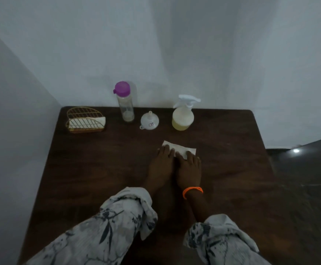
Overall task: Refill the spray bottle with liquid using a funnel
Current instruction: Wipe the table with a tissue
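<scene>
Leftmost, well left of the funnel (149, 121), sits my wire napkin holder (85, 120), then the purple-capped bottle (125, 101) just beside the funnel. My left hand (162, 160) and right hand (189, 167) lie flat, fingers spread, pressing a white tissue (178, 149) onto the table (98, 169); neither holds anything. Right of the funnel stands the spray bottle (183, 115), upright, capped, holding yellowish liquid, straight beyond my right hand, which is nearer.

Dim, bluish and soft throughout; the dark tabletop (102, 169) swallows detail. A small glare spot (296, 150) shines at right. Wide-angle bending curves the edges; shadows look faint, perhaps diffuse.
</scene>
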Motion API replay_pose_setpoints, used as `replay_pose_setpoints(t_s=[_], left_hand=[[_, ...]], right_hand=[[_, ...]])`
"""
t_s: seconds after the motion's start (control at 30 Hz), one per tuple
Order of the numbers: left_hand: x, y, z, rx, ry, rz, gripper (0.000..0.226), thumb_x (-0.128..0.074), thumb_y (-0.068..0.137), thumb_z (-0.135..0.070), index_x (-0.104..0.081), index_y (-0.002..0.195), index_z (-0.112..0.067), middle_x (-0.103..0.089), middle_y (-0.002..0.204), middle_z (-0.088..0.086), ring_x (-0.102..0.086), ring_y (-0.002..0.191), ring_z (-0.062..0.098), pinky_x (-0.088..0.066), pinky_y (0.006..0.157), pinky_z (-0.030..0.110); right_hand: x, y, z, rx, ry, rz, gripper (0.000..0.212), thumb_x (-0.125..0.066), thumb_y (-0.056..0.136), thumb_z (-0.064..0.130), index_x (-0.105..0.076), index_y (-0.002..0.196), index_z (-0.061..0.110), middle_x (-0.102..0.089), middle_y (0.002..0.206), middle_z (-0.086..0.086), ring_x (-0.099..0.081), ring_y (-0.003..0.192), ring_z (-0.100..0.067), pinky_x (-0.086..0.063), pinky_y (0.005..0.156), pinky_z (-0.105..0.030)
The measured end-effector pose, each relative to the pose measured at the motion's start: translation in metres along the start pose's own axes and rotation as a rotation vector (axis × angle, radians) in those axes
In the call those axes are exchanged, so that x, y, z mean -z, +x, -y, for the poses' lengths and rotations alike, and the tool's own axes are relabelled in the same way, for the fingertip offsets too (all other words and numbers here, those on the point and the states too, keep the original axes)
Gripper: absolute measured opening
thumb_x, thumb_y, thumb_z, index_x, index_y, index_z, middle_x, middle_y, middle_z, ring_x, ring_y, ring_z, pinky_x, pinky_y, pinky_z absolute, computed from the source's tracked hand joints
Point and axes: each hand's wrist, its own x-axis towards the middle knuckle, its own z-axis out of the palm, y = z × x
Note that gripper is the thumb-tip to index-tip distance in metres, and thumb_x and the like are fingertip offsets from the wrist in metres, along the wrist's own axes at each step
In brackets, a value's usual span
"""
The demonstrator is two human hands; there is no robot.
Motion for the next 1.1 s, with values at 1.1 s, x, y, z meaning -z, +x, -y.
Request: replay_pose_setpoints(t_s=[1.1], left_hand=[[-0.039,-0.192,0.163,0.509,-0.164,-0.018,0.057,-0.043,0.105,-0.029,-0.034,0.157,-0.011,-0.041,0.159,0.018,-0.034,0.15,0.03,-0.022,0.125,0.041]], right_hand=[[-0.072,-0.054,0.197,0.474,-0.06,0.215,0.053,-0.034,0.102,0.046,-0.03,0.154,0.039,-0.025,0.165,-0.011,-0.024,0.15,-0.033,-0.019,0.12,-0.053]])
